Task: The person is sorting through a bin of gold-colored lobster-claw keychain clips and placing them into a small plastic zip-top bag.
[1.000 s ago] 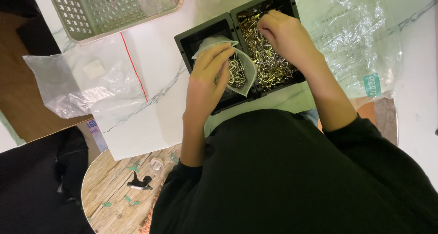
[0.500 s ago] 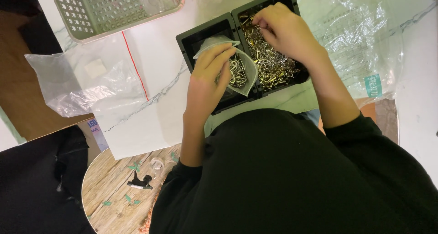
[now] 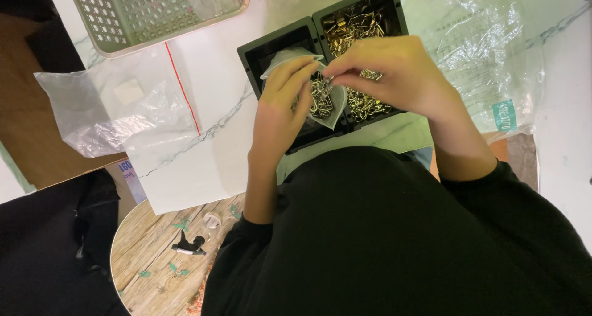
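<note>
**Both hands meet at the mouth of a small clear pouch over the parts box**

The small clear pouch [image 3: 325, 100], part-filled with silvery metal clips, hangs over the divider of the black two-compartment box [image 3: 271, 45]. The left hand [image 3: 280, 115] grips it from the side, fingers curled around its upper edge and thumb hidden behind. The right hand [image 3: 394, 75] is pinched nearly closed at the pouch's mouth; it probably holds a clip or two, though the fingertips cover whatever is there. The pouch is translucent and wrinkled, with the clips bunched in its lower corner. The right compartment holds a heap of brass-coloured metal clips [image 3: 357, 26]; the left one looks mostly dark.

A second ago the right hand was lower in the right compartment among the clips; it has since come up and across to the pouch, while the left hand keeps its hold.

The box sits on a white marbled table [image 3: 209, 106]. A large clear plastic bag [image 3: 487, 51] lies to its right, another clear bag with a red strip [image 3: 123, 115] to its left, and a pale perforated basket [image 3: 154, 11] beyond.
</note>
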